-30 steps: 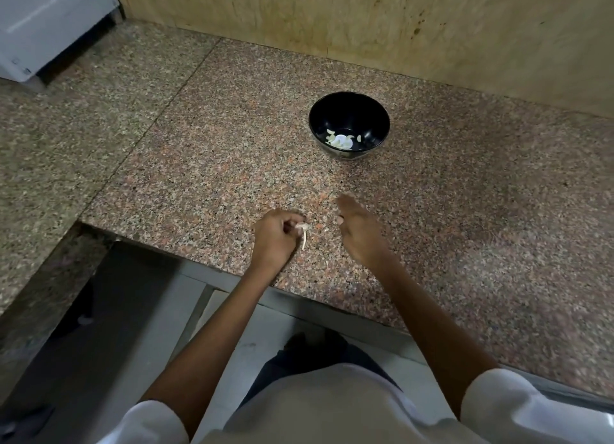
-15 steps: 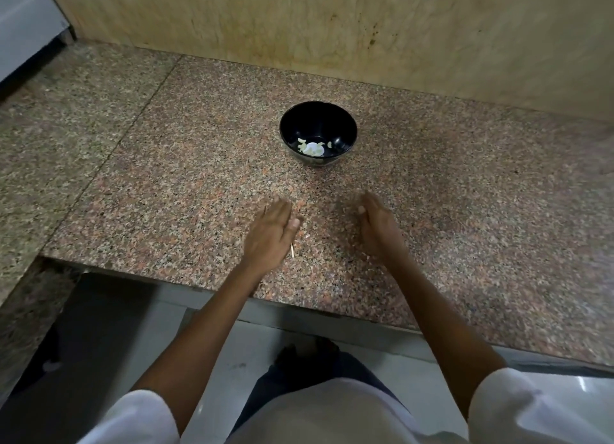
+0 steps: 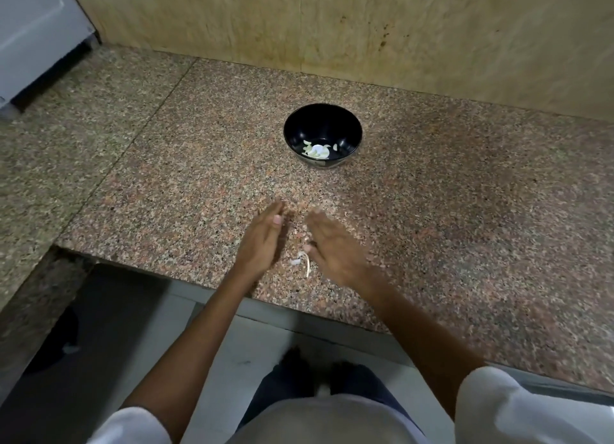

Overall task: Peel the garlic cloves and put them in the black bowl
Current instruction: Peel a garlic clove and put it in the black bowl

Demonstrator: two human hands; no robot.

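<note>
Table (image 3: 465,211) of speckled granite carries the black bowl (image 3: 322,121) toward the wall. Left grip (image 3: 262,241) and right grip (image 3: 334,247), both straight-fingered and empty, hover near its front edge. Peeled garlic cloves (image 3: 317,151) lie in the bowl. Only pale scraps (image 3: 300,260), probably skin, sit between the hands, so peeling looks nearly done.

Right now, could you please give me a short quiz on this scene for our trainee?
1. True or false: the left hand grips a clove.
2. Where do the white scraps lie? A: on the floor. B: on the counter, between the hands. C: on top of the left hand.
3. What lies in the bowl?
Key: 1 false: the left hand and the right hand are both open and hold nothing. 2 B. 3 pale garlic pieces.
</note>
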